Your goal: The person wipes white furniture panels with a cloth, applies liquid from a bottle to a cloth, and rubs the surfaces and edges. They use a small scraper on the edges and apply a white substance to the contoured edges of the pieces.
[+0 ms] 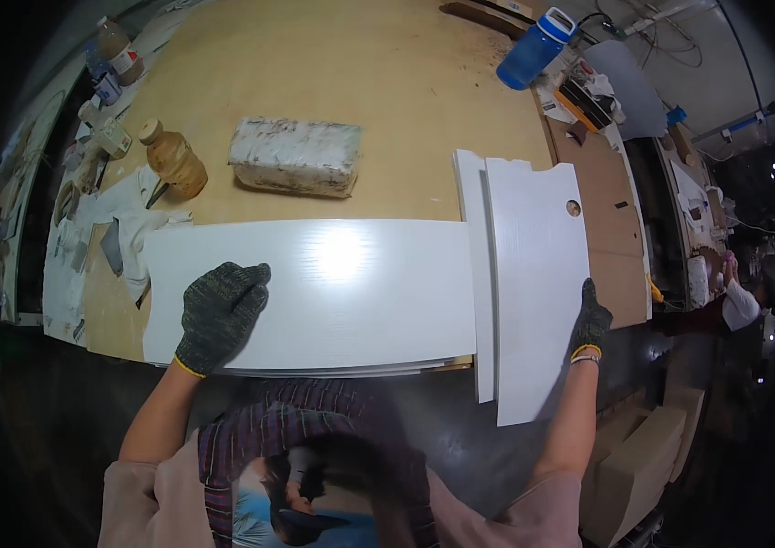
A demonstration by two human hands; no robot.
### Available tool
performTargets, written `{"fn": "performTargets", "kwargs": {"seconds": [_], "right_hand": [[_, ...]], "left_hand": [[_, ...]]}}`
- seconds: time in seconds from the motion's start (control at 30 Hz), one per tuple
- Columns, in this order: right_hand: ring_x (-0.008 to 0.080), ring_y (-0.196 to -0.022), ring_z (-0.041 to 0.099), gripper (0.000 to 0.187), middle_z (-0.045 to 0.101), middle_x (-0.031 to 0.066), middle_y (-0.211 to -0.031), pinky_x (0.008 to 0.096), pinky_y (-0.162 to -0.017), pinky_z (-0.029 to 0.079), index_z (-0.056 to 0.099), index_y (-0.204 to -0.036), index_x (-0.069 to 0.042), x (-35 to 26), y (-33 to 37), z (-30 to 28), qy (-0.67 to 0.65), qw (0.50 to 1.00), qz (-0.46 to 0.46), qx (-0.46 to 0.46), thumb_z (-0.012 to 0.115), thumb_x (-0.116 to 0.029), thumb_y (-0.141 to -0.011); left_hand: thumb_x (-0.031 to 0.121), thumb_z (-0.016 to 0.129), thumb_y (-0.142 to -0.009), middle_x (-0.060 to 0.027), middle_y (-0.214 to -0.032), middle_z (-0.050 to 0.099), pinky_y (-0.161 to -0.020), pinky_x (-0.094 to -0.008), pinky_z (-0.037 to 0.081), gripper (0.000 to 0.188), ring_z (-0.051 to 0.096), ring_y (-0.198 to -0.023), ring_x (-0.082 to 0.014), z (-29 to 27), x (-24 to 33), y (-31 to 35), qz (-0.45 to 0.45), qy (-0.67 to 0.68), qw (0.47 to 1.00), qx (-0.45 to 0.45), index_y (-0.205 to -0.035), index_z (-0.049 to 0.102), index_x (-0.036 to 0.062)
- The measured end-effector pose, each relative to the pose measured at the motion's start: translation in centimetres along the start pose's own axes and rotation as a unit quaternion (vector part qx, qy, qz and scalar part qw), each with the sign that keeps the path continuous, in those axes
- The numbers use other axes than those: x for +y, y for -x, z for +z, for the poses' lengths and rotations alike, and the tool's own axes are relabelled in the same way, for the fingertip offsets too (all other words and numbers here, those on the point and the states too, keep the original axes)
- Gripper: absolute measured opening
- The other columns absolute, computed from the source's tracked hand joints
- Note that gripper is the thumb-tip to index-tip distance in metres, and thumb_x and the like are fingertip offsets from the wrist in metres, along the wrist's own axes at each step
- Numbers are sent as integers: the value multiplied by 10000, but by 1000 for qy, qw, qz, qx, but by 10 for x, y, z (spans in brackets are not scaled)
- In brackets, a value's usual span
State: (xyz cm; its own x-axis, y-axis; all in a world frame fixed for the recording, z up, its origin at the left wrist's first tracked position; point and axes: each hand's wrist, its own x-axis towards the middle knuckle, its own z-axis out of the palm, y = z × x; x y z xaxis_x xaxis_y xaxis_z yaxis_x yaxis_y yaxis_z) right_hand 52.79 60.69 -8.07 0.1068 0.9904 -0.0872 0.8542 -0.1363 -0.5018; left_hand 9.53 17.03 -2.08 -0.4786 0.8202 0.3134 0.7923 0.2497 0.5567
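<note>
A wide white panel (378, 292) lies across the near part of the table, with the edges of more panels showing beneath its front. My left hand (223, 315), in a dark knitted glove with a yellow cuff, rests over its left part. The fingers are curled closed; whatever they may hold is hidden. At the right, a narrower white panel (534, 274) with a round hole and a notched far end lies over another white panel (486, 310), its near end jutting past the table edge. My gloved right hand (591, 320) grips its right edge, thumb pointing away from me.
Behind the wide panel sits a plastic-wrapped block (296, 155). A brown bottle (173, 160) and a white cloth (136, 219) are at the left. A blue water bottle (535, 50) stands far right. Cardboard (638, 466) leans below; another person (742, 306) is farther right.
</note>
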Motion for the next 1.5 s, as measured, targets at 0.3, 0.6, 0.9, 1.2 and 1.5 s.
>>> {"fn": "performTargets", "kwargs": {"seconds": [0.3, 0.6, 0.9, 1.2, 1.5], "right_hand": [[332, -772, 677, 393, 671, 236, -978, 424, -678, 552, 555, -1346, -123, -28, -7, 61, 303, 887, -347, 17, 423, -37, -986], [208, -977, 631, 255, 686, 127, -1090, 331, -892, 491, 666, -1120, 45, -102, 85, 11, -214, 947, -208, -121, 562, -130, -965], [260, -1123, 603, 397, 631, 176, -1258, 366, -973, 454, 590, -1261, 47, -126, 213, 78, -120, 911, -367, -148, 623, -184, -940], [395, -1026, 631, 443, 654, 243, -1144, 436, -882, 490, 569, -1255, 22, -159, 253, 95, 56, 946, -316, 50, 589, -310, -962], [383, -1054, 628, 451, 648, 232, -1176, 422, -903, 487, 572, -1250, 33, -149, 247, 92, 68, 943, -321, 61, 585, -319, -967]], "left_hand": [[91, 701, -816, -136, -853, 686, -655, -388, 512, 209, 646, -729, -296, 0, -2, 1, 29, -77, 996, 46, -1018, 708, 38], [291, 702, -867, -182, -1139, 668, -910, -397, 506, 495, 655, -1014, -309, -97, -209, 31, -300, -128, 933, 154, -1270, 597, 24], [248, 699, -812, -157, -950, 711, -815, -393, 526, 282, 678, -887, -320, -109, -238, 34, -275, -44, 943, 181, -1054, 716, 105], [485, 620, -831, -310, -1505, 292, -1183, -561, 89, 711, 200, -1437, -474, -16, -58, 35, 86, -60, 992, -75, -1374, 511, 38], [176, 575, -896, -131, -1233, 623, -953, -413, 477, 333, 595, -1141, -294, -84, -85, 98, 126, -81, 985, -86, -1209, 627, 75]]}}
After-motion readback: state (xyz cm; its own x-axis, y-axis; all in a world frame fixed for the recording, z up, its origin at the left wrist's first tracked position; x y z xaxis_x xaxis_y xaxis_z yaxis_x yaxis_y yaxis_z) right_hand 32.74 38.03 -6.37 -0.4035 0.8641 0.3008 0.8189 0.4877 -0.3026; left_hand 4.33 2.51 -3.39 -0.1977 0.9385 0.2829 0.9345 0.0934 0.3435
